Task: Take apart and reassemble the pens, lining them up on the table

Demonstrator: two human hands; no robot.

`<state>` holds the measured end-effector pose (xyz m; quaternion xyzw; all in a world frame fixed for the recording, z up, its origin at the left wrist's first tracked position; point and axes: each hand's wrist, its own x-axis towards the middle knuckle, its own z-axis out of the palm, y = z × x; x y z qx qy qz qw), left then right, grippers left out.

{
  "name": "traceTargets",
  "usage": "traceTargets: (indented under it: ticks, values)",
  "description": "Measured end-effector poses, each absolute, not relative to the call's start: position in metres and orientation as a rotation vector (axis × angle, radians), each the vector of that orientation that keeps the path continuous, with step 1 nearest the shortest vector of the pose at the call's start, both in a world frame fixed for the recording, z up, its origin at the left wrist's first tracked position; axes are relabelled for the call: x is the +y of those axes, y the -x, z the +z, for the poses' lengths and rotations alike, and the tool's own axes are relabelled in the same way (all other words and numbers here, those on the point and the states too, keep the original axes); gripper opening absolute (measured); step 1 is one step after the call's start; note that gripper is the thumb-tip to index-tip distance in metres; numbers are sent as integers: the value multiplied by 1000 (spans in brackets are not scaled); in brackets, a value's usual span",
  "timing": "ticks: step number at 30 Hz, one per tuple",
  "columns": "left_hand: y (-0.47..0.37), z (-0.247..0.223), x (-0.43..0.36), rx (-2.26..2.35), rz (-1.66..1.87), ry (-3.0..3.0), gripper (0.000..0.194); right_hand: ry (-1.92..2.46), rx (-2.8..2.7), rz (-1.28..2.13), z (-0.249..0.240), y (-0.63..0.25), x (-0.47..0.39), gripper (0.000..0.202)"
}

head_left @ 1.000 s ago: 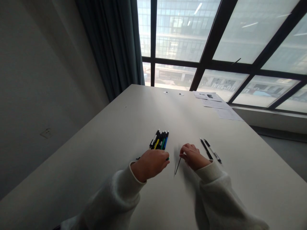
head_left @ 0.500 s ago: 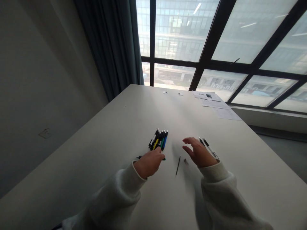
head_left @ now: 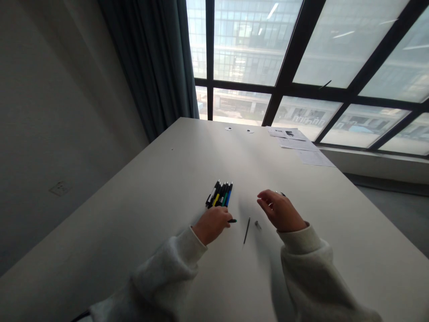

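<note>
My left hand (head_left: 213, 222) is closed around a dark pen with a green end (head_left: 232, 221), which sticks out to the right of the fingers. Just beyond it lies a row of several pens (head_left: 219, 194) with white, yellow, green and blue parts. My right hand (head_left: 279, 210) hangs over the table to the right, fingers curved and thumb a little apart, holding nothing. Between the hands are a thin dark refill (head_left: 246, 230) and a small clear-grey piece (head_left: 258, 225). Behind my right hand, a pen tip (head_left: 283, 194) peeks out, mostly hidden.
The white table (head_left: 150, 201) reaches to a large window. Sheets of paper (head_left: 295, 143) lie at its far right corner. Two small white round pieces (head_left: 228, 129) are near the far edge. A dark curtain (head_left: 154, 67) hangs at the far left.
The green-ended pen, earlier lying under my left hand, is now gripped, its left end no longer showing. My right hand has shifted over the pens beside it, covering most of them.
</note>
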<state>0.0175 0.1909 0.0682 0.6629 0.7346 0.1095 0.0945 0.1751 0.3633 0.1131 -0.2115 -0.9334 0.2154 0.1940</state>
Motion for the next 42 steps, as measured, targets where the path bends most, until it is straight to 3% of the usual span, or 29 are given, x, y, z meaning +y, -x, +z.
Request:
traceTargets:
  ticks: [6, 12, 14, 17, 20, 25, 32, 42]
  values:
    - [-13, 43, 198, 2156, 420, -2173, 13, 591, -2617, 580, 108, -176, 368, 16]
    - [-6, 40, 184, 2158, 770, -2333, 43, 711, -2417, 465, 66, -201, 358, 25]
    - [-2, 43, 169, 2196, 1003, -2301, 39, 829, -2332, 424, 48, -220, 347, 30]
    - [8, 46, 138, 2323, 1288, -2129, 17, 1063, -2213, 507, 27, -252, 326, 38]
    - [20, 45, 110, 2491, 1390, -1873, 31, 1169, -2204, 533, 18, -279, 309, 46]
    - [32, 37, 93, 2601, 1296, -1659, 37, 1269, -2142, 520, 21, -289, 304, 49]
    - [32, 26, 95, 2533, 1179, -1601, 34, 1498, -1914, 1039, 23, -280, 311, 49]
    - [25, 22, 79, 2545, 1060, -1533, 32, 1475, -2107, 706, 28, -295, 300, 44]
